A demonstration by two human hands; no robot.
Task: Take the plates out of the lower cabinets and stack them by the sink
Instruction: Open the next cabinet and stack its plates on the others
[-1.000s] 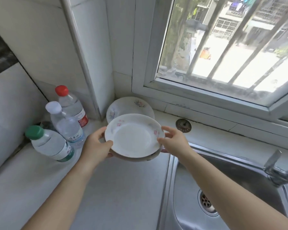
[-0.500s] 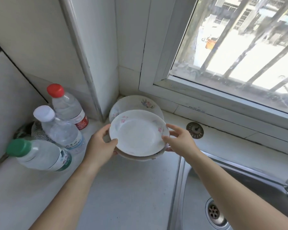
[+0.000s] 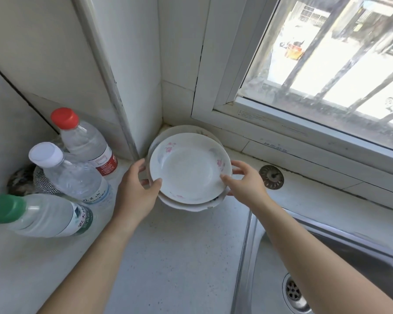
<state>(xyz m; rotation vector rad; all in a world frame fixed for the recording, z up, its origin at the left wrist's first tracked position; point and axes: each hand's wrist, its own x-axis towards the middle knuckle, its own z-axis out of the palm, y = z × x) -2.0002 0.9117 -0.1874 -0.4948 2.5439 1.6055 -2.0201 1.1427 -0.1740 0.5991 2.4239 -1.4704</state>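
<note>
1. Where the tiled wall meets the window frame at the far corner of the bench (image 3: 173,257), a small stack of plates (image 3: 190,171) is held between both hands, face up and roughly level, its near edge tipped slightly lower; being round, it has no long axis.
2. The left hand (image 3: 135,191) grips the stack's left rim, thumb on top of the upper plate and fingers (image 3: 141,165) curled around the edge beneath.
3. The right hand (image 3: 245,185) grips the right rim likewise, thumb on the upper rim, fingers spread past the edge.
4. The top plate is white with faint pink and blue flower marks on its rim; at least one more plate shows under it at the near edge.
5. Behind the stack, in the very corner, the rim of another plate (image 3: 191,129) shows; whether the held stack touches it cannot be told.
6. Left of the plates stand three clear bottles: a red-capped bottle (image 3: 86,141) farthest, a white-capped bottle (image 3: 73,175) in the middle, a green-capped bottle (image 3: 43,214) nearest. They are just beside the left hand.
7. A metal sink strainer (image 3: 271,177) lies on the bench to the right of the right hand, below the window sill.
8. The steel sink (image 3: 270,268) fills the near right, its drain (image 3: 294,292) visible.
</note>
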